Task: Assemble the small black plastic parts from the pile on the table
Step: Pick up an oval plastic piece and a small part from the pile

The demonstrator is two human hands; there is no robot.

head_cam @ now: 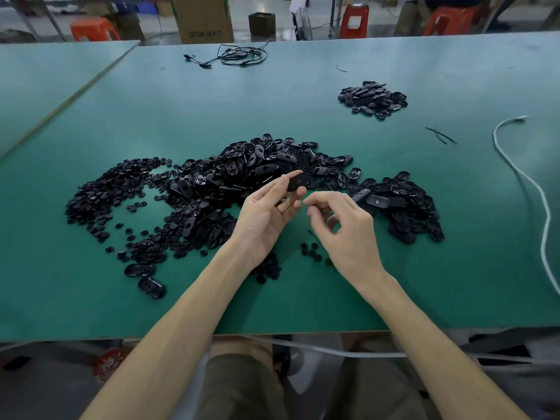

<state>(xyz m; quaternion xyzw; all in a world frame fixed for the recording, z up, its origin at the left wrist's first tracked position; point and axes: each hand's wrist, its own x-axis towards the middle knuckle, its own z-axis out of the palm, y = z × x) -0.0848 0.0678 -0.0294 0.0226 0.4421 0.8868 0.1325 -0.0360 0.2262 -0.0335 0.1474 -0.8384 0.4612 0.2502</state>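
A green desk (303,95) fills the scene; beyond its far edge stand orange stools (94,27) and a cardboard box (203,19) on pale floor (241,9).

Left hand (266,215) pinches oval part (300,181); right hand (345,234) curled, perhaps empty.

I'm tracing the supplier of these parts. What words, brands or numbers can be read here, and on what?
"OTOR" on the front of the cardboard box on the floor; the characters after it are too blurred to read.
White print on the red round object low on the left: too blurred to read.
The black plastic parts: no readable marking.
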